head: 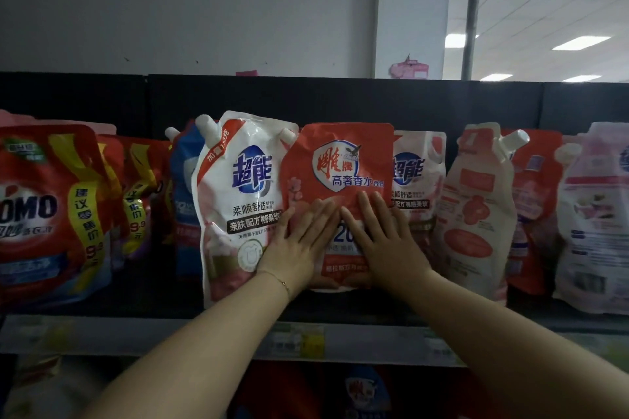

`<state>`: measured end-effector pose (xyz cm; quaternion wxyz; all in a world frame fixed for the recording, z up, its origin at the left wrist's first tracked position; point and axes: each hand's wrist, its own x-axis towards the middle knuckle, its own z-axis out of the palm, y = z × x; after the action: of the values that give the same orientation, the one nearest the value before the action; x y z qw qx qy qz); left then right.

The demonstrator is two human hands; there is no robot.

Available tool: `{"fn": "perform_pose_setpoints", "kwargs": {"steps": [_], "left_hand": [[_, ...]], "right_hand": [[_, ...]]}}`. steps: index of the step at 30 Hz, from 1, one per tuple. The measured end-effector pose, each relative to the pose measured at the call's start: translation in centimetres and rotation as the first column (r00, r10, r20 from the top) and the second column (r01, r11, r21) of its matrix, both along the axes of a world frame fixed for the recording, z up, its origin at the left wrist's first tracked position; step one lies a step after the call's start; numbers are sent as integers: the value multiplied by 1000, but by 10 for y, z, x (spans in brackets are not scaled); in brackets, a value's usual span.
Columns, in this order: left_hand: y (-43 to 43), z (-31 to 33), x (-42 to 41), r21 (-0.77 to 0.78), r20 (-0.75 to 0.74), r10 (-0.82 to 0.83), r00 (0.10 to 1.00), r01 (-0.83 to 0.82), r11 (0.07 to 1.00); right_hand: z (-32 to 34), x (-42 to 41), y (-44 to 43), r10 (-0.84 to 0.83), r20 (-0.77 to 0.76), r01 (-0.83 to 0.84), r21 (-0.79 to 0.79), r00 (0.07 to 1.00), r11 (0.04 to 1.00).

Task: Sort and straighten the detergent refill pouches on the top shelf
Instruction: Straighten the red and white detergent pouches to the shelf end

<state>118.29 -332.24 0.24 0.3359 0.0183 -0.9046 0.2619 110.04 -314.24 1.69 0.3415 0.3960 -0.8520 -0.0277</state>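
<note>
Far to the left of the orange pouch (340, 160), a red pouch (44, 211) leaned on the top shelf (204, 337) with a second red pouch (143, 194) half hidden behind it, and neither stood square. Nearer the orange pouch on that side, a blue pouch (182, 187) was tucked behind a white pouch (235, 201), which tilted and touched the orange pouch's left edge. The orange pouch itself stood about upright at the middle of the shelf, facing front. The left hand (299, 241) and the right hand (384, 238) lay side by side on its lower half, both flat with fingers straight, pressing on it and gripping nothing. Just right of the orange pouch, another white pouch (418, 177) of the same make was partly covered by it, so like brands looked split. Further right a cream pouch (476, 214) leaned with its back outward, and a pale pink pouch (592, 214) stood at the far right. The work seemed early to midway: one pouch was being set straight, while grouping by brand and squaring the rest remained.
</note>
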Motion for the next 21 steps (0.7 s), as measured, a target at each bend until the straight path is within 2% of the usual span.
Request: {"fn": "perform_pose_setpoints", "kwargs": {"steps": [4, 8, 11, 15, 18, 21], "left_hand": [[-9, -1, -12, -63, -3, 25, 1000, -25, 998], [-11, 1, -12, -1, 39, -31, 999, 31, 1000], [-7, 3, -3, 28, 75, -69, 995, 67, 997], [6, 11, 14, 2, 209, -15, 978, 15, 1000], [9, 12, 24, 6, 238, -7, 971, 5, 1000], [10, 11, 39, 62, 264, -58, 963, 43, 997]], "right_hand": [[-6, -13, -11, 3, -37, -4, -25, 999, 1000], [-6, -17, -13, 10, -39, -11, -23, 999, 1000], [-4, -14, -6, -6, -1, 6, 41, 1000, 999], [-3, -5, 8, 4, -12, -3, 148, 1000, 989], [-5, 10, 16, -13, 81, 0, 165, 997, 986], [-1, 38, 19, -22, 206, 0, 107, 978, 994]]}}
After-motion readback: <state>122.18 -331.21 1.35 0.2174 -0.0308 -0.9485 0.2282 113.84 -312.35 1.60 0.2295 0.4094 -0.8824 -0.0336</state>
